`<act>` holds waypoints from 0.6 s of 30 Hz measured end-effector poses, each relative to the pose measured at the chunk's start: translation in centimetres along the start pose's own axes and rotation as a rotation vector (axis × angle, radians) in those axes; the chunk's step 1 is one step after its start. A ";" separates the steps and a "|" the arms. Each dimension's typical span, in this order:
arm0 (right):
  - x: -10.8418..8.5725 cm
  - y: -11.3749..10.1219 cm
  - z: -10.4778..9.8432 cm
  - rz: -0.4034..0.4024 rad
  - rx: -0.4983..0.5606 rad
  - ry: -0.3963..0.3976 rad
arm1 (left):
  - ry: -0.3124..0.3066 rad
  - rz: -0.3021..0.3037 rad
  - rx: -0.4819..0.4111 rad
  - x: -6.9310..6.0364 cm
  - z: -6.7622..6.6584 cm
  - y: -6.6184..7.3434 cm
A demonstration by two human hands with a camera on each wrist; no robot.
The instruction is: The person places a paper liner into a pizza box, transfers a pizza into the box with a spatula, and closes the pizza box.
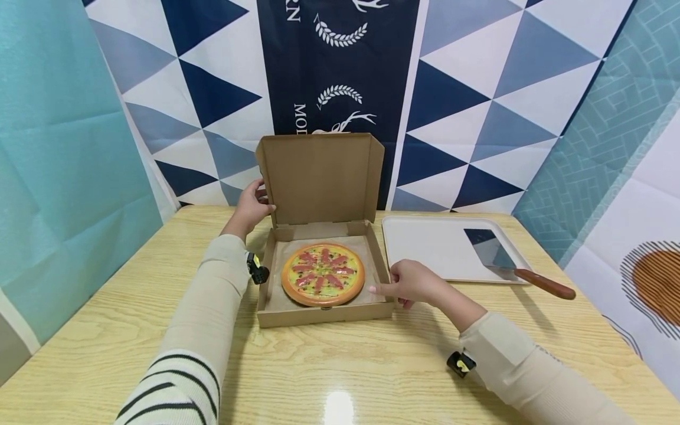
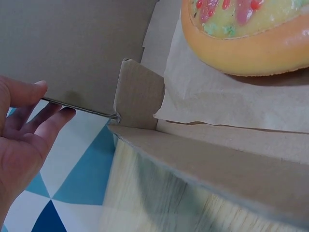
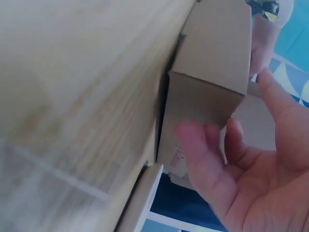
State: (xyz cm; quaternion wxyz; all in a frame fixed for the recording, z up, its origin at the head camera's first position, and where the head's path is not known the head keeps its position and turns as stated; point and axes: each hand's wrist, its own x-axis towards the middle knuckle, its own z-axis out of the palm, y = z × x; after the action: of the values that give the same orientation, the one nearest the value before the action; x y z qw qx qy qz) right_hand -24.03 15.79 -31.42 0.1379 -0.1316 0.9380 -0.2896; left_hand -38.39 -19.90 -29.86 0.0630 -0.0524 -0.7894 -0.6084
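An open cardboard pizza box (image 1: 325,319) lies on the table, its lid (image 1: 321,177) standing up at the back. Inside, on brown paper, sits a whole pizza (image 1: 322,274) with red strips and a glossy orange crust. My left hand (image 1: 252,206) pinches the left edge of the lid; in the left wrist view its thumb (image 2: 34,92) is on the inner face and the fingers are behind. At the front right corner, my right hand (image 1: 414,282) holds the box's side wall, one digit reaching over the rim and the other fingers outside, as the right wrist view also shows.
Right of the box lies a white tray (image 1: 425,251). A pizza server with a broad metal blade (image 1: 490,248) and wooden handle (image 1: 544,284) rests across its right side, the handle jutting past the rim. Patterned cloth (image 1: 212,88) hangs behind the wooden table (image 1: 297,372).
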 end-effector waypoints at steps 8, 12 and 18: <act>1.4 0.4 -0.8 -0.045 0.008 0.100 | -0.001 -0.027 -0.009 -0.3 0.0 0.3; 2.4 0.3 -1.0 -0.123 0.015 0.189 | 0.011 -0.027 -0.008 -0.3 0.0 0.2; 4.3 -0.5 -1.8 -0.145 -0.027 0.349 | 0.027 -0.018 0.002 -0.2 0.1 0.2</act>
State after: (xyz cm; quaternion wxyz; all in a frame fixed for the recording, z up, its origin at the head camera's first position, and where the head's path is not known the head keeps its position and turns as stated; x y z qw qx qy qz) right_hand -28.53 14.92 -30.55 -0.0498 -0.1487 0.9395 -0.3046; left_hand -38.17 -19.75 -29.70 0.0683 -0.0370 -0.7896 -0.6087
